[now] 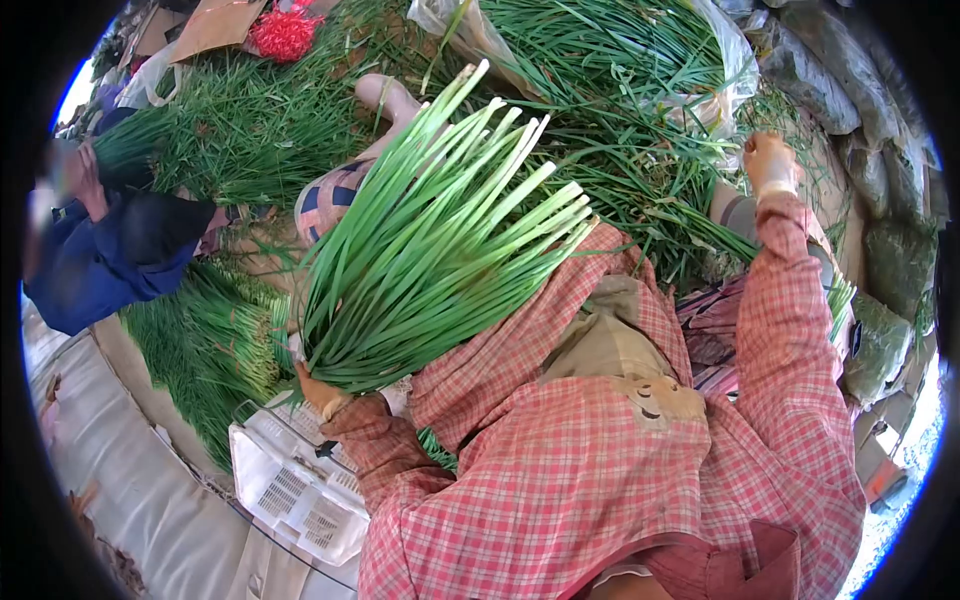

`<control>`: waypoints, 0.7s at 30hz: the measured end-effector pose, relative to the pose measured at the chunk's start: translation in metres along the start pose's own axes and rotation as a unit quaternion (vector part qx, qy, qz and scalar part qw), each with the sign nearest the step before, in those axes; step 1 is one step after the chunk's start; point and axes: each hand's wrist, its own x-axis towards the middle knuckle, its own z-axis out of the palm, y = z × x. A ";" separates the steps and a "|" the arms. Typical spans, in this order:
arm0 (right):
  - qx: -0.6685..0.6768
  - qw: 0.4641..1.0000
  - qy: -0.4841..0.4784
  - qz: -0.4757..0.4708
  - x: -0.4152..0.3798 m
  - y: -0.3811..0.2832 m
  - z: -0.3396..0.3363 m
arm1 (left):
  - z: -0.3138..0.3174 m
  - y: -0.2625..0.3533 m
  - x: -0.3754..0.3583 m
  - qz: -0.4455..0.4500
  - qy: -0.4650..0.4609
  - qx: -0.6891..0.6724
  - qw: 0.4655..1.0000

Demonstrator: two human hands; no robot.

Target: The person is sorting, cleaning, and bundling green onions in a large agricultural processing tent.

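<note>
The bunch of long green stalks (440, 250) lies slanted across your lap, its pale ends fanned toward the upper right and its leafy ends gathered at the lower left. Your left hand (322, 393) grips those leafy ends, the forearm bent in low beside your body. Your right hand (772, 165) is well apart from the bunch, the arm stretched forward on the right, wrist bent and fingers curled in; you cannot tell from here whether they pinch anything.

The left fingers are mostly hidden by the leaves, and the lens's dark rim cuts off the co-worker in blue (110, 265) at your left, whose hand is blurred.

Beside your left forearm sits a white plastic basket (300, 490), with a pile of stalks (200, 340) just beyond. Loose greens (250, 150) litter the ground ahead, near an open clear bag (740, 70) of stalks. Filled bags (895, 265) line the right edge; pale sheeting (120, 430) runs along the lower left.
</note>
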 end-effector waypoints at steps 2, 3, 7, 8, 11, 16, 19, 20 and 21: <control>-0.085 0.973 0.159 -0.146 -0.034 -0.053 -0.034 | 0.008 0.002 -0.003 0.039 0.025 0.054 0.997; 0.078 0.963 0.157 -0.207 -0.043 -0.086 -0.047 | 0.014 0.006 -0.008 0.058 0.040 0.083 0.994; 0.323 0.888 -0.025 -0.326 -0.103 -0.204 -0.096 | 0.024 0.026 -0.021 -0.063 0.067 -0.130 0.987; 0.285 0.894 -0.056 -0.342 -0.113 -0.222 -0.097 | 0.022 0.028 -0.022 -0.059 0.067 -0.137 0.987; 0.256 0.887 -0.201 -0.327 -0.123 -0.252 -0.078 | 0.014 0.031 -0.032 -0.033 0.063 -0.118 0.990; 0.520 0.750 -0.327 -0.245 -0.144 -0.260 -0.054 | 0.053 0.061 -0.070 -0.016 0.078 -0.094 0.992; 0.642 0.550 -0.470 -0.254 -0.150 -0.237 -0.095 | 0.036 0.055 -0.063 0.059 0.084 0.011 0.995; 0.707 0.433 -0.490 -0.270 -0.152 -0.223 -0.111 | 0.037 0.056 -0.065 0.071 0.092 0.069 0.991; 0.724 0.327 -0.549 -0.259 -0.149 -0.202 -0.131 | 0.040 0.060 -0.068 0.083 0.101 0.127 0.983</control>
